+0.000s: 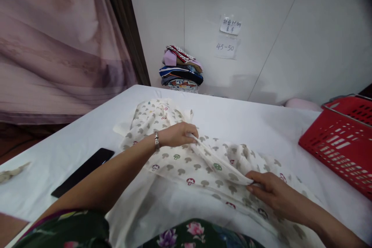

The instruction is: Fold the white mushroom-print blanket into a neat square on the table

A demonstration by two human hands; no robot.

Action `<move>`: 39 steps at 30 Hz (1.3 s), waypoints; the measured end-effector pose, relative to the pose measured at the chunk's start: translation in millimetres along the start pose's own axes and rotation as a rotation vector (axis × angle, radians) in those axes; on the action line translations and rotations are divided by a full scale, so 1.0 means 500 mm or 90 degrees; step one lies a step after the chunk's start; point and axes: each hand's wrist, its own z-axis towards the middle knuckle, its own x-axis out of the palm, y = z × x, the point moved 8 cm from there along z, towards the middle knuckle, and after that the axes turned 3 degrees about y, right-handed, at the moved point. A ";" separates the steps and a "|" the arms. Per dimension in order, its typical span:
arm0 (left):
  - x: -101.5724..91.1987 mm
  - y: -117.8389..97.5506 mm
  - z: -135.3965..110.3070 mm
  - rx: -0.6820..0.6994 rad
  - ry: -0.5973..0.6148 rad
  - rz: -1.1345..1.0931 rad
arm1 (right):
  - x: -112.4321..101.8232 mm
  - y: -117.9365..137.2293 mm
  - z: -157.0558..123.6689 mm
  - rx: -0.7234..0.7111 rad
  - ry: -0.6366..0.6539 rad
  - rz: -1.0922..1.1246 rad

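Observation:
A white garment with a mushroom print [186,162] lies spread and rumpled across the white table [247,120]. My left hand [178,135], with a bracelet at the wrist, is closed in a pinch on a raised fold of the garment near its middle. My right hand [269,190] is closed on the same fold at its near right end, fingers pressed over the cloth. The fold is stretched taut between both hands.
A black phone [84,171] lies on the table at the left. A red plastic basket [340,143] stands at the right edge. A stack of folded clothes [181,69] sits against the back wall under two paper notes [229,37]. A curtain [58,46] hangs at left.

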 end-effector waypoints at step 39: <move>-0.093 -0.008 -0.035 -0.162 -0.026 0.242 | -0.215 -0.111 -0.088 0.087 -0.313 0.206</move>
